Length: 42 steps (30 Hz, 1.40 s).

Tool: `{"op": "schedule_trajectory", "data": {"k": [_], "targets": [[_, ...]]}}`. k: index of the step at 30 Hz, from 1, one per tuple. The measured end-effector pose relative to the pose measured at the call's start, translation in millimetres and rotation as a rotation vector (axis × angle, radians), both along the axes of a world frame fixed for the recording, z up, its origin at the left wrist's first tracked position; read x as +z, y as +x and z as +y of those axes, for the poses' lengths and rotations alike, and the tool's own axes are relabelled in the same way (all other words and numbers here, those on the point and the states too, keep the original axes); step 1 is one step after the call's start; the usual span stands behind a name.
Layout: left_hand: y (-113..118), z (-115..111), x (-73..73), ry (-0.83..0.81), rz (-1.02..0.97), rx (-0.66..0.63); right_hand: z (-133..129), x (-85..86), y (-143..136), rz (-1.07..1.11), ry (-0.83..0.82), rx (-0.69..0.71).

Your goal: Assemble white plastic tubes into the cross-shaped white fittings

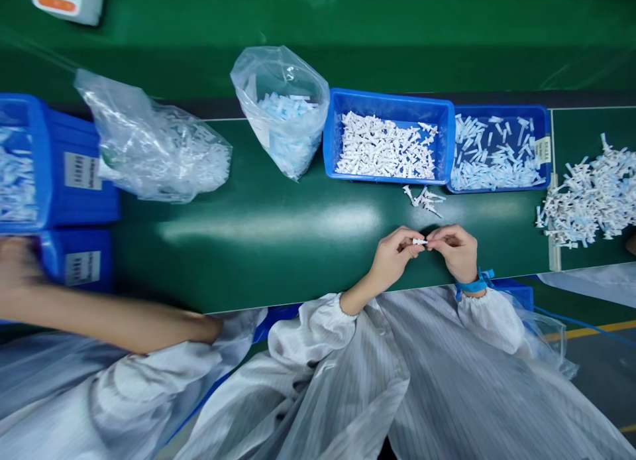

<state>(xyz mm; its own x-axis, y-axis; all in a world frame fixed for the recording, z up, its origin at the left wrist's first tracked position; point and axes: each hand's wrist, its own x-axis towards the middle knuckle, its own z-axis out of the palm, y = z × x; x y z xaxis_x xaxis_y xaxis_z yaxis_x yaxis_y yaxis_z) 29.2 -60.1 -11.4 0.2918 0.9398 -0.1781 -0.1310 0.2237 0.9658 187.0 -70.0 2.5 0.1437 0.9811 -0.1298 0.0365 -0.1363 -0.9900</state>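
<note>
My left hand (393,260) pinches a small white plastic fitting (419,241) between thumb and fingertips. My right hand (456,249), a blue band around its wrist, has its thumb and fingers pressed together at the fitting's thin right end; whether a second piece sits in them is hidden. Just beyond the hands, several fittings with pale blue sleeves (425,199) lie loose on the green table. Behind them stands a blue bin (390,102) of white fittings. A second blue bin (541,175), to its right, holds pale blue and clear sleeves.
A large heap of joined pieces (593,195) covers the table at right. An open clear bag of pale blue pieces (291,132) and another clear bag (166,148) stand left of the bins. Blue crates (82,135) and a co-worker's arm (114,317) occupy the left.
</note>
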Motion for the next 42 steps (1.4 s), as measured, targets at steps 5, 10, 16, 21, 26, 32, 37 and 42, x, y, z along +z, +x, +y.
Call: {"op": "schedule_trajectory", "data": {"k": [5, 10, 16, 21, 26, 32, 37, 42], "targets": [[-0.3, 0.1, -1.4, 0.024, 0.016, -0.011, 1.0, 1.8, 3.6, -0.012, 0.008, 0.052], [0.3, 0.4, -1.0, 0.062, 0.051, -0.017, 2.1, 3.5, 5.0, -0.044, 0.031, 0.074], [0.4, 0.2, -2.6, 0.126, 0.116, 0.024, 0.7, 3.5, 1.6, -0.130, 0.046, 0.088], [0.6, -0.7, -2.7, 0.169, 0.128, 0.056, -3.3, 1.5, -4.5, -0.149, 0.067, 0.036], [1.3, -3.6, -4.2, 0.168, 0.118, 0.095, -8.7, -1.1, -11.1, -0.134, 0.046, -0.026], [2.5, -5.0, -7.4, 0.124, 0.097, 0.111, -12.8, -0.8, -15.4, -0.109, 0.005, -0.073], [2.3, -3.1, -5.9, 0.082, 0.069, 0.107, -11.4, -1.5, -15.4, -0.112, -0.005, -0.098], [0.6, -1.2, -3.4, 0.066, 0.060, 0.082, -10.4, -0.5, -15.2, -0.112, -0.002, -0.110]]}}
